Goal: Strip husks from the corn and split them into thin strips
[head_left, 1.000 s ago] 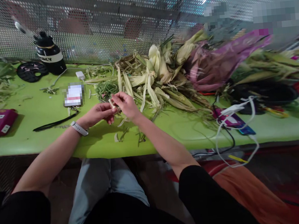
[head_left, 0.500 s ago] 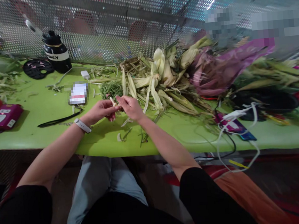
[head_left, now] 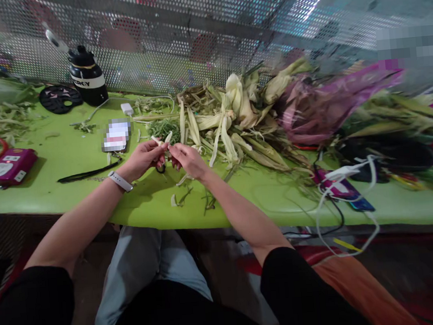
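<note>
Quietly, the person works above a lime-green, smooth-topped table (head_left: 140,202), both bare hands meeting near its front edge. The left hand (head_left: 146,157), with a pale, narrow wristband (head_left: 120,181) behind it, has thumb and fingers pinched around a small cream-coloured strip of plant husk (head_left: 168,136), whose pale ends poke up past the fingertips. The right hand (head_left: 187,160) comes in close from the other side, fingers curled and tips right beside the strip; from where I stand I can't tell whether they pinch it too.

Just beyond the hands sits a little tangle of thin green shreds (head_left: 162,129), and beside that a big, loose heap of dry, yellowish corn husks (head_left: 233,113) sprawls towards a crumpled, purple see-through bag (head_left: 306,111). Over on the left lie a bright-screened phone (head_left: 117,133), a thin black strap (head_left: 84,174), and a boxy magenta socket unit (head_left: 10,167), with red-handled scissors (head_left: 3,150) next to it.
</note>
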A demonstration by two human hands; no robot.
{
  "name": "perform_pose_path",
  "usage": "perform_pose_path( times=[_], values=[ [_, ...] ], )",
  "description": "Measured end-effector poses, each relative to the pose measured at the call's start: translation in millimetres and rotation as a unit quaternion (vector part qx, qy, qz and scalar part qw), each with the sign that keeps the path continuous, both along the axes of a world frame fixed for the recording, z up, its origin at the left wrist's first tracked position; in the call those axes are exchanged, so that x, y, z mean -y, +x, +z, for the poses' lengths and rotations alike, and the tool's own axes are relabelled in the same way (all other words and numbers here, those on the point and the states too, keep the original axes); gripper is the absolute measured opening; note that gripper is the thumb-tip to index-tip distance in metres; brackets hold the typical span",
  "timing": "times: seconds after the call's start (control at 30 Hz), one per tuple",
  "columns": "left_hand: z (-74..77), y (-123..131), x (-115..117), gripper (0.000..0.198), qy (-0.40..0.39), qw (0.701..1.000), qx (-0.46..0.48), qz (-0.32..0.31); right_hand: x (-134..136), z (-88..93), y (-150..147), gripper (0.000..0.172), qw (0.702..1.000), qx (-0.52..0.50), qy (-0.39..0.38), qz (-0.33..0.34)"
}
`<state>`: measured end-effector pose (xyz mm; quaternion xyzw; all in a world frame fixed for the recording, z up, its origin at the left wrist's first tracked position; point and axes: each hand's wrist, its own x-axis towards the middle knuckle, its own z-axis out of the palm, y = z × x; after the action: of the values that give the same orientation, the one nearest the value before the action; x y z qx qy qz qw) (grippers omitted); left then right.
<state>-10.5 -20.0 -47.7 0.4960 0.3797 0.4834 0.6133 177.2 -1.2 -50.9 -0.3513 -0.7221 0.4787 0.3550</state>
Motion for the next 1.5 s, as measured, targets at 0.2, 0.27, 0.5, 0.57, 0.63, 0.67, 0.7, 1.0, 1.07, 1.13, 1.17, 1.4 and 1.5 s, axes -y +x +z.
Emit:
perform_pose_path(
  times=[0.2, 0.27, 0.5, 0.57, 0.63, 0.67, 0.7, 1.0, 1.07, 1.13, 1.17, 1.4, 1.5],
  values=[
    [2.7, 4, 3, 0.034, -0.010, 0.999, 0.010, 0.043, -2, -7.5, -4, 0.043, 0.998, 0.010, 0.063, -0.004],
    [4.3, 5, 4, 0.036, -0.003, 0.999, 0.002, 0.038, -3, -8.4, -3, 0.037, 0.996, 0.019, 0.085, -0.005],
    [5.8, 4, 3, 0.042, 0.014, 0.998, -0.006, 0.062, -2, 1.8, 0, 0.032, 0.991, 0.044, 0.128, 0.007],
    [4.1, 3, 2, 0.041, 0.023, 0.998, -0.004, 0.063, -3, 4.5, 2, 0.033, 0.991, 0.043, 0.127, 0.008],
    [1.5, 2, 1, 0.039, 0.031, 0.997, -0.002, 0.067, -5, 5.1, 3, 0.035, 0.992, 0.037, 0.119, 0.002],
    [0.1, 1, 0, 0.038, 0.035, 0.997, -0.001, 0.072, -5, 4.7, 4, 0.036, 0.993, 0.032, 0.114, -0.004],
    [-1.4, 1, -1, 0.037, 0.040, 0.996, 0.000, 0.079, -5, 4.1, 4, 0.037, 0.994, 0.027, 0.109, -0.014],
    [-6.7, 7, -2, 0.039, 0.099, 0.991, 0.031, 0.084, 11, -1.3, -10, 0.040, 0.999, 0.023, 0.022, -0.024],
    [-7.2, 9, -2, 0.041, 0.097, 0.992, 0.033, 0.072, 11, -4.6, -15, 0.039, 1.000, -0.017, -0.012, -0.002],
    [-7.3, 9, -1, 0.042, 0.096, 0.993, 0.031, 0.065, 9, -7.7, -18, 0.040, 0.998, -0.054, -0.030, 0.006],
    [-7.0, 9, -1, 0.042, 0.097, 0.993, 0.030, 0.064, 8, -8.8, -19, 0.040, 0.997, -0.064, -0.034, 0.008],
    [-1.6, 9, 3, 0.041, 0.096, 0.993, 0.020, 0.073, 3, -9.2, -17, 0.033, 0.993, -0.064, -0.078, 0.058],
    [-0.6, 8, 3, 0.042, 0.084, 0.993, 0.006, 0.078, 2, -9.6, -14, 0.030, 0.990, -0.052, -0.097, 0.083]
  ],
)
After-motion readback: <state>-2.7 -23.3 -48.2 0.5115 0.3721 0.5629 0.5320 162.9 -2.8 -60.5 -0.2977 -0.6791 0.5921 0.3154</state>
